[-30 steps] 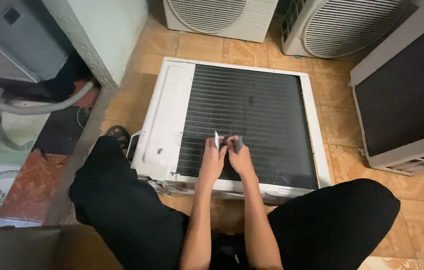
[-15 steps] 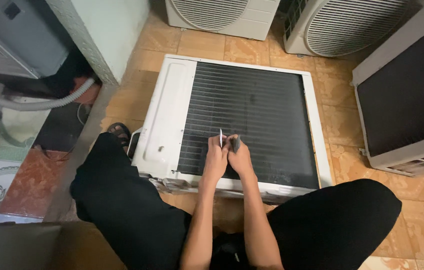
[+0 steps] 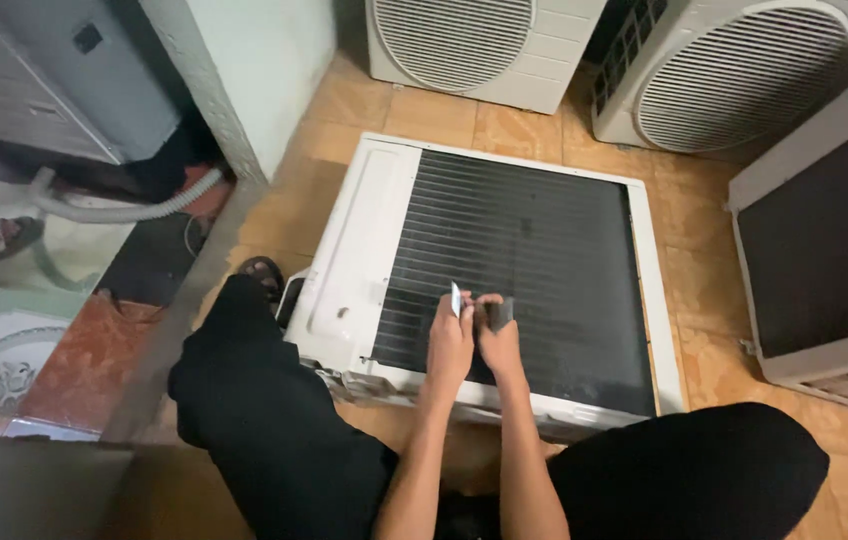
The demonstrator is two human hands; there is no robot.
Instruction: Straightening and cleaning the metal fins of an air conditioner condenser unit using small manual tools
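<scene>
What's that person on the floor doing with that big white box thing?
A person sits on the tiled floor with an air conditioner unit lying flat between their legs, its dark finned grille facing up. Both hands are close together on the grille's near edge. The left hand holds a small thin metal piece, and the right hand holds a small dark tool against the fins. More units stand around them.

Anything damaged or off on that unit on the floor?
The air conditioner unit lies flat on the tiled floor, dark fin coil up. Near both hands, left hand and right hand, the fins look uneven; detail too fine to confirm. Nothing else stands out.
</scene>
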